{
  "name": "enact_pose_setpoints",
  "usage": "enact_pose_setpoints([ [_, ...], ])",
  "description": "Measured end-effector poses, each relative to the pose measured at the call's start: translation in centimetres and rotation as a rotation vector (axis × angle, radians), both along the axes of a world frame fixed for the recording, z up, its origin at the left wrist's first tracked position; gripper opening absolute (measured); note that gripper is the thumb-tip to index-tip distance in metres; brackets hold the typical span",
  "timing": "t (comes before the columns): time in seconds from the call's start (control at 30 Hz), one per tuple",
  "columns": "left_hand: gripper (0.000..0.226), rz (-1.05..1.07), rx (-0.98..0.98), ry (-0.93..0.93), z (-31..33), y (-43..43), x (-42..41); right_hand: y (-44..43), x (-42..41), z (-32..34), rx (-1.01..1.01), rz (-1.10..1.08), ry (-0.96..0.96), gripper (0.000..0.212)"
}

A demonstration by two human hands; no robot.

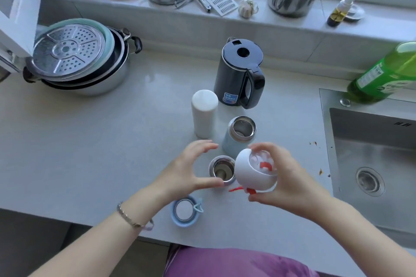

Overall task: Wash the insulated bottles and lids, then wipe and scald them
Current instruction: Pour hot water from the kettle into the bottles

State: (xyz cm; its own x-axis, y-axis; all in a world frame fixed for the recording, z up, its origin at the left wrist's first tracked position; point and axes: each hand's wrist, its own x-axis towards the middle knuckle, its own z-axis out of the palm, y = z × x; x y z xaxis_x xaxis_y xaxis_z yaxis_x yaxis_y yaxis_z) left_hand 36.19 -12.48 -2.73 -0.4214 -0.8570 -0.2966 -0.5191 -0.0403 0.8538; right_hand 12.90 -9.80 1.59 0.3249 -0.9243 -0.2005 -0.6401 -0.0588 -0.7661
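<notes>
My right hand (286, 177) holds a white lid with red parts (249, 173), tilted so its inside faces left. Just left of it stands an open steel-rimmed bottle (221, 170); my left hand (191, 168) curls around its near side, thumb touching the rim, fingers spread above. Behind stands a pale blue open bottle (238, 136). A white bottle (204, 112) stands upside down further back. A blue lid (185, 210) lies on the counter near the front edge. A black electric kettle (239, 74) stands behind the bottles.
A steel sink (371, 164) lies at the right, a green detergent bottle (382, 74) at its back corner. Stacked pots with a steamer plate (78, 58) sit at the back left. The windowsill holds steel mugs, a grater, garlic and a small spray bottle.
</notes>
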Motion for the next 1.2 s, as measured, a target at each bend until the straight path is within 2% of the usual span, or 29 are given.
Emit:
enact_pose_setpoints([
  [0.1, 0.084, -0.13, 0.065, -0.186, -3.0, -0.4, 0.9, -1.1, 0.4, -0.9, -0.011, 0.108, 0.185, 0.069],
  [0.17, 0.094, -0.193, 0.146, -0.257, -4.7, -0.5, 0.6, -1.7, 1.9, -2.0, 0.032, 0.166, 0.171, 0.07],
  [0.3, 0.09, -0.091, 0.175, -0.126, -6.0, -0.9, -0.9, -2.4, 3.9, -3.2, 0.066, 0.247, 0.206, 0.073],
  [0.43, 0.082, -0.048, 0.129, -0.137, -6.9, -1.1, -1.6, -3.1, 3.6, -2.9, 0.035, 0.286, 0.233, 0.071],
  [0.57, 0.08, -0.034, 0.103, -0.15, -7.4, -1.0, -1.7, -3.9, 3.3, -2.5, 0.115, 0.354, 0.28, 0.075],
  [0.8, 0.078, -0.026, 0.122, -0.146, -7.2, -1.1, -1.8, -4.2, 4.1, -2.8, 0.116, 0.326, 0.222, 0.077],
  [0.93, 0.074, -0.021, 0.124, -0.133, -7.1, -1.1, -1.9, -3.6, 4.7, -2.8, 0.045, 0.306, 0.403, 0.073],
  [1.1, 0.079, -0.033, 0.101, -0.129, -7.0, -1.1, -1.7, -2.6, 7.0, -3.1, -0.025, 0.081, 0.712, 0.07],
  [1.13, 0.08, -0.043, 0.097, -0.129, -6.9, -1.1, -1.6, -2.6, 7.0, -3.2, -0.026, 0.077, 0.734, 0.072],
  [1.2, 0.08, -0.045, 0.082, -0.13, -6.8, -1.1, -1.6, -2.7, 6.1, -3.1, 0.031, 0.177, 0.613, 0.079],
])
